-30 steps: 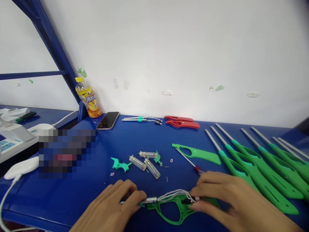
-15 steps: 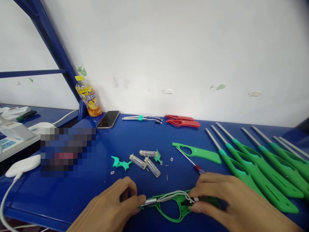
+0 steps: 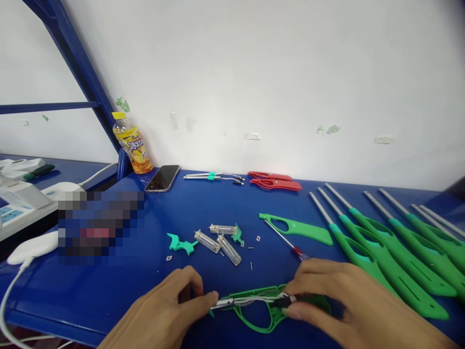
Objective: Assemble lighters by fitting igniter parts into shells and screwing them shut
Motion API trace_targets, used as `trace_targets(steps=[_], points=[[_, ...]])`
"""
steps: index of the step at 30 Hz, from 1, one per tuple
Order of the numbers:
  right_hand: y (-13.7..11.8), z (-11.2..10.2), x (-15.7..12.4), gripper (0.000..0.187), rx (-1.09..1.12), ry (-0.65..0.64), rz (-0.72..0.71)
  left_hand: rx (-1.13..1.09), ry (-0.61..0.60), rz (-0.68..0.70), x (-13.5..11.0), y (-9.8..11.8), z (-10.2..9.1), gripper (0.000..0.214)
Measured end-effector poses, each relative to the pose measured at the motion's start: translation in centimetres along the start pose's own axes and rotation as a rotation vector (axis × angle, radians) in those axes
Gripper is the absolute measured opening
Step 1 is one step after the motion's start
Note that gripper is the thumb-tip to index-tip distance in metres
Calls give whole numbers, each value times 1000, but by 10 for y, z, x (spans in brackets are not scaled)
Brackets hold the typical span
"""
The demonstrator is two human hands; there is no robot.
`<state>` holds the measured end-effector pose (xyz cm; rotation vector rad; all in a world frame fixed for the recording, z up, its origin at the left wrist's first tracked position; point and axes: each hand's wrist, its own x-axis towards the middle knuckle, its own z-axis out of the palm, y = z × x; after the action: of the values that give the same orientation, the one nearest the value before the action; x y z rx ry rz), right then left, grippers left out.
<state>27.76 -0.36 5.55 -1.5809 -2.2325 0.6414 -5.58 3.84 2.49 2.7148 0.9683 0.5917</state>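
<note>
My left hand pinches the end of a metal lighter tube between thumb and fingers. Between my hands lies an open green lighter handle half, its loop facing me. White wires run along it from the tube to a small black igniter piece. My right hand grips that piece with thumb and index finger over the handle's wider part, which its fingers partly cover. Beyond the hands are clear fuel tanks, teal trigger parts and tiny screws.
A loose green handle half and a red screwdriver lie ahead of my right hand. Several long green lighters fill the right side. At the back are red handle halves, a phone and a drink bottle.
The white wires, which bowed upward, now lie flatter along the green handle. The black igniter piece has shifted slightly in my right fingers. Both hands stay nearly in place.
</note>
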Motion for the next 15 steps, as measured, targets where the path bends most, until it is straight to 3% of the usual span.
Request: trace_targets(steps=[3, 6, 10, 13, 15], points=[[0, 1, 0, 21, -9, 43, -6, 30, -17, -41, -2, 0, 1, 48], [-2, 2, 2, 18, 2, 1, -17, 48, 8, -27, -5, -1, 7, 48], [-3, 1, 1, 14, 13, -25, 2, 155, 134, 54, -3, 2, 11, 50], [-1, 2, -1, 15, 10, -5, 1, 192, 225, 79, 5, 12, 8, 37], [0, 3, -1, 16, 4, 10, -5, 162, 157, 40, 11, 19, 4, 31]])
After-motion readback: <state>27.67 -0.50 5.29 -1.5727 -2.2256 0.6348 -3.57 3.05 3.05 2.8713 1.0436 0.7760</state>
